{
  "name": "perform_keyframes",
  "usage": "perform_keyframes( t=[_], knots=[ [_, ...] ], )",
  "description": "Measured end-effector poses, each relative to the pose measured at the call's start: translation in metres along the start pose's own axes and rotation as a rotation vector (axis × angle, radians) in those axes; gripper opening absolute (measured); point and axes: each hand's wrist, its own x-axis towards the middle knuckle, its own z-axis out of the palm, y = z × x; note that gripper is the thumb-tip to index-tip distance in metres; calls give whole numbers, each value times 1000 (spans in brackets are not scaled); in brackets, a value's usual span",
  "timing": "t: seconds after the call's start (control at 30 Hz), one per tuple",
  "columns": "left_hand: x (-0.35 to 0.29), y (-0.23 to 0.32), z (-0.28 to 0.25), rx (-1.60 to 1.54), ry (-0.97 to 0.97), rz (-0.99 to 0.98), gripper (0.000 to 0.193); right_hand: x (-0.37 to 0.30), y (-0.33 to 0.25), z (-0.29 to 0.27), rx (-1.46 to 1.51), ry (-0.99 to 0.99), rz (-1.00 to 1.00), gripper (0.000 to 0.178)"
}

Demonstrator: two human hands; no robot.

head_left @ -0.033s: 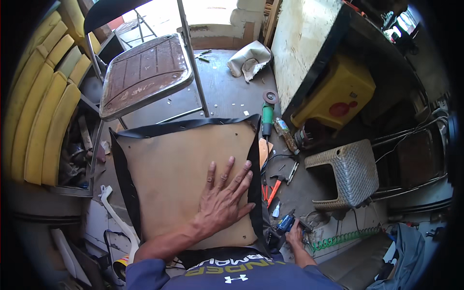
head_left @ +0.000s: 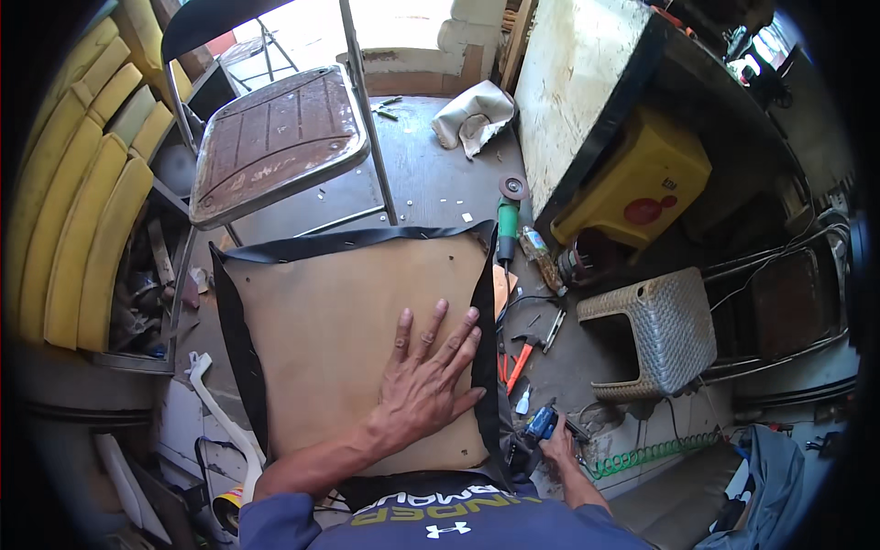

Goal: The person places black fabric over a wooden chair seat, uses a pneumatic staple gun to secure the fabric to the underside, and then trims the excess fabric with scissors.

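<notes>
In front of me lies a square tan panel [head_left: 321, 330], like the underside of a seat. Black upholstery fabric [head_left: 240, 335] is folded over its edges, and small staples show along the far and left folds. My left hand [head_left: 423, 378] lies flat on the panel's right half, fingers spread and open. Low on the right, beside the panel's near right corner, my right hand [head_left: 557, 445] is closed around a blue staple gun [head_left: 541, 423]. The tool's nose end is hard to make out against dark fabric.
A folding chair [head_left: 280, 147] stands beyond the panel. To the right lie a green angle grinder [head_left: 507, 225], a bottle [head_left: 543, 261], an orange-handled hammer [head_left: 521, 363] and a woven stool [head_left: 674, 330]. A green coiled hose [head_left: 655, 455] runs rightward. Yellow cushions [head_left: 78, 247] line the left.
My right hand and the staple gun have shifted very slightly. My left hand stays flat on the panel, which has barely moved in view.
</notes>
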Motion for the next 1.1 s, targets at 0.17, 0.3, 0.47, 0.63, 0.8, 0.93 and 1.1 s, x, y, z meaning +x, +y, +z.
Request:
perform_keyframes(
  t=[0.17,0.3,0.47,0.63,0.8,0.93,1.1],
  knots=[
    [-5,-2,-2,-48,-3,9,88,33,-69,-106,176,117,-86,37],
    [-4,-8,-6,-61,-11,-3,88,-16,-187,-216,499,136,-755,36],
    [-2,-9,-8,-92,-31,1,91,-69,-273,-287,197,148,-1179,36],
    [-2,-10,-8,-86,-34,14,93,-70,-281,-283,25,167,-1223,28],
    [-2,-15,-8,-56,-62,42,102,-78,-264,-276,-2,145,-1204,30],
    [-2,-22,-14,-121,-114,64,108,-91,-250,-269,98,193,-1209,32],
    [10,-34,-33,-355,52,38,100,-64,-165,-200,369,361,-644,31]
  ],
)
